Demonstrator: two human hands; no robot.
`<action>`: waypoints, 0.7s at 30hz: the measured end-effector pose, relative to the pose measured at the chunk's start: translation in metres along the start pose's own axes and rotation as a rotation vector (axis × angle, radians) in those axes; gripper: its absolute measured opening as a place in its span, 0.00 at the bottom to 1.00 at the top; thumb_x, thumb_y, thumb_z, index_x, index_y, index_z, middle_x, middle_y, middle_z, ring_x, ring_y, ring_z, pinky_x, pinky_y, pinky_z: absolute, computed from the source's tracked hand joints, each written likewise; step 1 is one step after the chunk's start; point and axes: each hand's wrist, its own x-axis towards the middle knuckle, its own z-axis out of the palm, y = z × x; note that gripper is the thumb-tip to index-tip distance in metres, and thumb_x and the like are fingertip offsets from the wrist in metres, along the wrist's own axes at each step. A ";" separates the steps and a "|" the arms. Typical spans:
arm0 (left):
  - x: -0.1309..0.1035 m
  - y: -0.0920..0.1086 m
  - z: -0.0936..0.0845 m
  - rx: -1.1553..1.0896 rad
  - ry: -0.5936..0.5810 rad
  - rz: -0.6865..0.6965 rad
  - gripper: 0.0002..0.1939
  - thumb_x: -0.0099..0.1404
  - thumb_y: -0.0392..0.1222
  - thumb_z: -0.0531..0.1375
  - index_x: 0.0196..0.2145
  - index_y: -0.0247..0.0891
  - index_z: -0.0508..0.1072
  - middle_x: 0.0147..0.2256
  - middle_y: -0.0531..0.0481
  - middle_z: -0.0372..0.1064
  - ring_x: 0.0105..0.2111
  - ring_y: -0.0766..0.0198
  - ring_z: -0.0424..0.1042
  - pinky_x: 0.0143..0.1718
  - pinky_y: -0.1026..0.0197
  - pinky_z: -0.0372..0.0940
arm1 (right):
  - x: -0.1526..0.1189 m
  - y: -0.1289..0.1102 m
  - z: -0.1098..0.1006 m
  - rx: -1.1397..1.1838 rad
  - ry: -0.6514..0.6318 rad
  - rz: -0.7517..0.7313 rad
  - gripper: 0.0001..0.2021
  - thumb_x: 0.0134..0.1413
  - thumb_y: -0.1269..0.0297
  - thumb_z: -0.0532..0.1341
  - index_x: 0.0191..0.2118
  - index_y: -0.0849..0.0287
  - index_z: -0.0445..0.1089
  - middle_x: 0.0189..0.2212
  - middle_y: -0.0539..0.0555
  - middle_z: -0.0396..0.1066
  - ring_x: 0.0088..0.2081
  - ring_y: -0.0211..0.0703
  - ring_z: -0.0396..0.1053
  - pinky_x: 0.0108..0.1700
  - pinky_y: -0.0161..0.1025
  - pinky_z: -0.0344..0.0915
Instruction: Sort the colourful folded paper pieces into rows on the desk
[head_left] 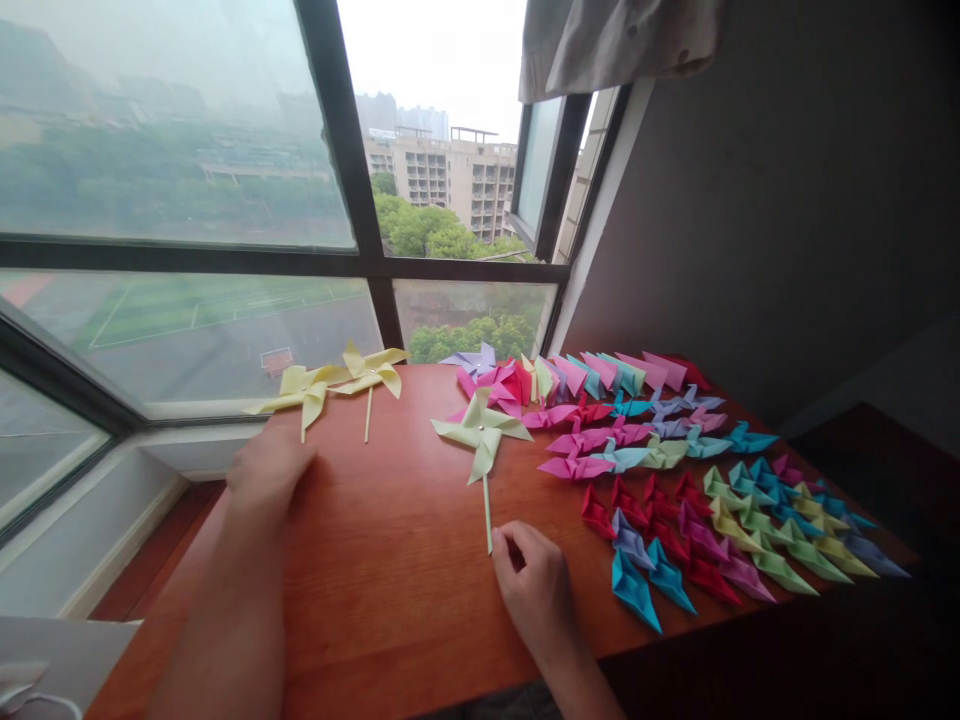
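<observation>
The right hand (534, 580) is pinching the pale stick (487, 512) of a light-green paper pinwheel (481, 437) lying on a reddish-brown wooden worktop (375, 590); the left hand (270, 462), grip impossible to tell, is resting beside two yellow paper pinwheels (367, 372). All three are appearing assembled, any remaining adjustment unclear.

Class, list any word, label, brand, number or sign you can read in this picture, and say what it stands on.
None can be read. The pinwheels, folded paper shapes and tabletop show no legible lettering. Any writing on the building outside is too small to read.
</observation>
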 end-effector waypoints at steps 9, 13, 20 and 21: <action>-0.016 -0.004 -0.018 0.194 -0.066 -0.152 0.11 0.62 0.46 0.58 0.33 0.33 0.68 0.22 0.53 0.61 0.33 0.59 0.67 0.38 0.61 0.61 | 0.001 0.001 0.001 0.036 0.004 0.000 0.15 0.64 0.63 0.54 0.26 0.58 0.68 0.22 0.50 0.69 0.26 0.37 0.66 0.31 0.33 0.55; -0.027 0.005 -0.025 0.239 -0.019 -0.142 0.14 0.64 0.49 0.53 0.32 0.35 0.69 0.23 0.51 0.63 0.33 0.55 0.68 0.34 0.62 0.59 | 0.001 0.001 0.000 0.049 0.008 -0.002 0.15 0.64 0.63 0.55 0.26 0.58 0.69 0.23 0.50 0.69 0.26 0.36 0.66 0.31 0.33 0.56; -0.096 0.048 -0.007 0.065 0.023 0.120 0.09 0.60 0.48 0.56 0.29 0.41 0.68 0.27 0.48 0.72 0.30 0.57 0.71 0.29 0.62 0.54 | 0.001 -0.002 -0.003 0.130 0.067 0.013 0.16 0.64 0.63 0.54 0.25 0.58 0.69 0.22 0.50 0.69 0.25 0.37 0.66 0.29 0.32 0.56; -0.111 0.056 0.000 0.028 -0.004 0.172 0.08 0.59 0.46 0.55 0.28 0.41 0.67 0.26 0.50 0.71 0.29 0.58 0.71 0.28 0.62 0.53 | 0.000 -0.002 -0.004 0.149 0.078 0.018 0.16 0.64 0.62 0.54 0.25 0.58 0.69 0.22 0.50 0.69 0.25 0.37 0.66 0.29 0.32 0.57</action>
